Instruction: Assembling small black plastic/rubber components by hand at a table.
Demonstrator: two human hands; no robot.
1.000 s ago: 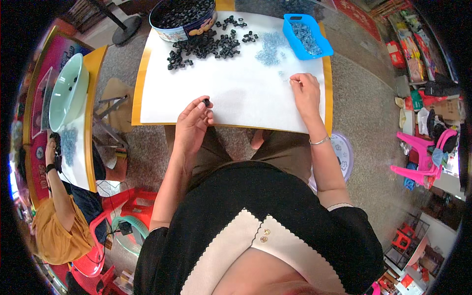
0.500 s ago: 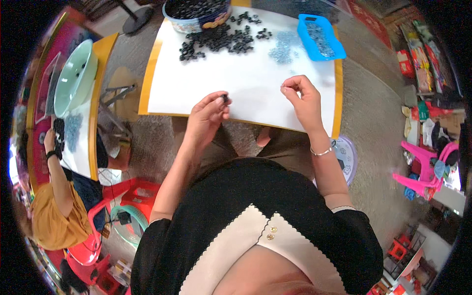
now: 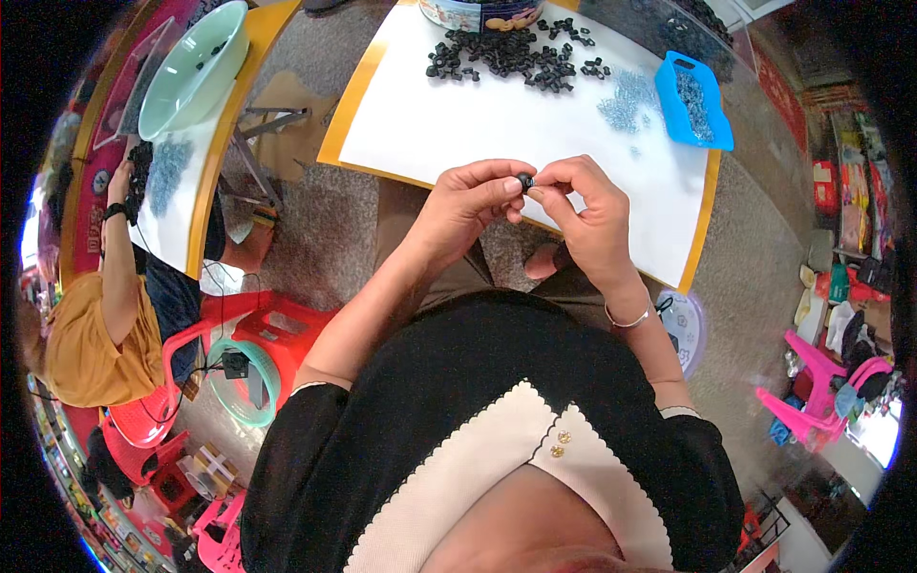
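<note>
My left hand (image 3: pixel 468 202) pinches a small black plastic piece (image 3: pixel 525 181) between thumb and fingers, just above the near edge of the white-topped table (image 3: pixel 411 119). Against its right side my right hand (image 3: pixel 597 215) presses closed fingertips; whatever is inside that pinch is too small to make out. Beyond my hands lies a heap of similar black pieces (image 3: pixel 506 55). To the right of the heap, tiny pale blue-grey pieces (image 3: pixel 626 103) are scattered. A bright blue tray (image 3: pixel 721 136) holds more such tiny pieces at the table's right side.
A round tub (image 3: pixel 468 14) stands at the far edge. On the left, another person in an orange top (image 3: pixel 105 329) reaches to a second table with a pale green basin (image 3: pixel 162 115). A red chair (image 3: pixel 296 329) stands nearby. Pink stools (image 3: pixel 812 392) are at the right.
My right hand has moved left and my left hand right, so they now meet at the black piece. The view has shifted, with the tables appearing farther right.
</note>
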